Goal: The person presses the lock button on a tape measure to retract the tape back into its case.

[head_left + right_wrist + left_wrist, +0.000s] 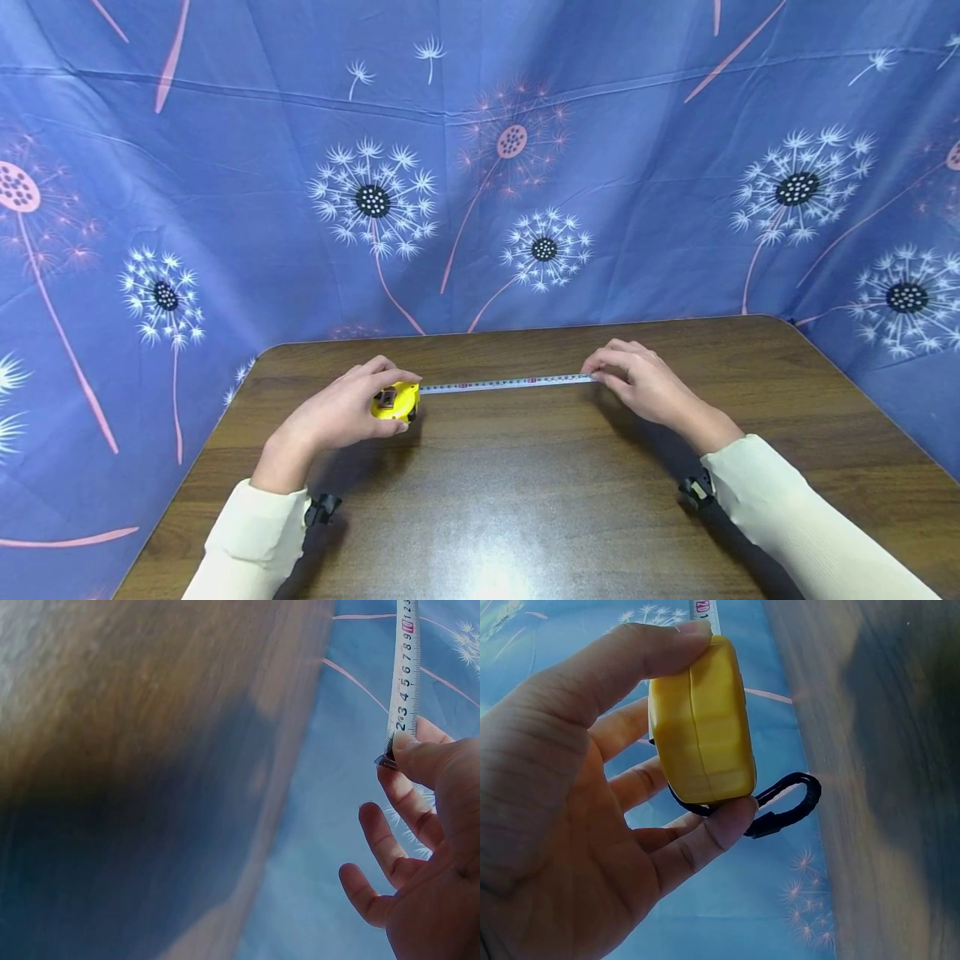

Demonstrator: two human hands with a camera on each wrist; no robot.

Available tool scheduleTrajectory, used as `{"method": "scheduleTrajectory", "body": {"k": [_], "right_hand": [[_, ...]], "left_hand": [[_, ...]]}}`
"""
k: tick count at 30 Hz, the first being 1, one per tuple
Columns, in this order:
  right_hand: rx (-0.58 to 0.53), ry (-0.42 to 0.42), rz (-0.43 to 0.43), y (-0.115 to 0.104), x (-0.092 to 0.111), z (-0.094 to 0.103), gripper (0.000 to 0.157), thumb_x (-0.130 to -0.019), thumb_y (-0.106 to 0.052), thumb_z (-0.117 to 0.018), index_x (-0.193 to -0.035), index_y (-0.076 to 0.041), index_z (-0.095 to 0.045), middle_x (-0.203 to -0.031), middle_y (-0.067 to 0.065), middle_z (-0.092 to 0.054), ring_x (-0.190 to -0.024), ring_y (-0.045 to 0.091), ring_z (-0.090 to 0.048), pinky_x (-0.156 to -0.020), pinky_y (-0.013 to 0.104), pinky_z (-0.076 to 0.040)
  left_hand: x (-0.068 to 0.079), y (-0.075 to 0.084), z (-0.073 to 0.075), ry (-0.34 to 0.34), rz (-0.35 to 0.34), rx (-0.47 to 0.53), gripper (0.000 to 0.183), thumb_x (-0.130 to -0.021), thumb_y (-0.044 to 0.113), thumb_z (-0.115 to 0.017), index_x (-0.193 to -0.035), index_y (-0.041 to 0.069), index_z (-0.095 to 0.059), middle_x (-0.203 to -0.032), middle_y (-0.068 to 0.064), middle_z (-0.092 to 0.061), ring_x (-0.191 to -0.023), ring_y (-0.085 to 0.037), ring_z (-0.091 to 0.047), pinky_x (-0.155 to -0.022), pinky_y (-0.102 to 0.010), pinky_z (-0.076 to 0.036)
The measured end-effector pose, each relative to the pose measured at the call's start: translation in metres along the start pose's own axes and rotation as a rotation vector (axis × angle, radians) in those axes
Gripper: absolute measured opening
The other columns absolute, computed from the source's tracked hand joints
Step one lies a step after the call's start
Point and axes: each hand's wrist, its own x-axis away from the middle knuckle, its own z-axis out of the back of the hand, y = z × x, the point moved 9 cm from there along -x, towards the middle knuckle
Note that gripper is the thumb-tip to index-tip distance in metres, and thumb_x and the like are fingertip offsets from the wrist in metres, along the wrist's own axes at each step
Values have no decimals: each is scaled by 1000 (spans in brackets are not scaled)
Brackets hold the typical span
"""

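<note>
A yellow tape measure (396,402) is gripped in my left hand (341,408), the thumb at one edge and fingers at the other. Its white blade (510,384) stretches out straight to the right, over the table. At the blade's far end, my right hand (645,379) pinches the metal hook end between thumb and index finger. Printed numbers on the blade (405,675) show in the right wrist view, the other fingers hanging loosely curled below. A black wrist strap loop (787,799) dangles from the yellow case (705,724) in the left wrist view.
Beneath both hands lies a brown wooden table (495,483) with rounded back corners. A blue cloth (465,167) with dandelion prints hangs behind it and along both sides. Each sleeve cuff has a small black device (697,489) strapped by it.
</note>
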Motion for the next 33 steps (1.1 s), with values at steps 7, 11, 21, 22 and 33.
{"method": "scheduleTrajectory", "body": {"k": [7,11,21,22,33], "right_hand": [[-5,2,4,-1,-2,-4,25,-89,0,-77,-99,-22,-73,-98,-11,-67,-92,17,-59,-79,43,-44],[-3,12,14,-3,-3,-4,24,-89,0,-77,-99,-22,-74,-99,-11,-67,-91,16,-59,-79,42,-45],[-21,33,15,-2,-5,-2,23,-89,1,-78,-99,-20,-75,-98,-9,-68,-91,16,-60,-79,42,-45],[-24,35,14,-2,-6,-2,23,-89,1,-78,-99,-20,-75,-98,-9,-68,-90,15,-59,-79,41,-45],[-43,50,5,-2,-9,1,24,-89,2,-77,-99,-20,-75,-98,-9,-69,-89,13,-59,-77,40,-46]], "left_hand": [[-2,0,-2,25,-7,2,59,-81,27,-87,-135,21,-66,-116,5,-58,-101,-19,-54,-89,-42,-46],[-4,0,-2,38,-5,7,58,-80,27,-89,-132,18,-65,-121,4,-59,-103,-21,-55,-89,-43,-47],[-6,0,-1,48,-5,18,58,-78,27,-90,-130,17,-66,-122,1,-60,-104,-23,-55,-90,-44,-46],[-6,-1,-1,50,-5,19,58,-78,27,-90,-130,17,-66,-122,1,-60,-104,-23,-55,-90,-44,-46],[-7,-7,-4,24,61,58,59,-78,28,-90,-131,21,-65,-112,-2,-56,-94,-16,-53,-81,-36,-49]]}}
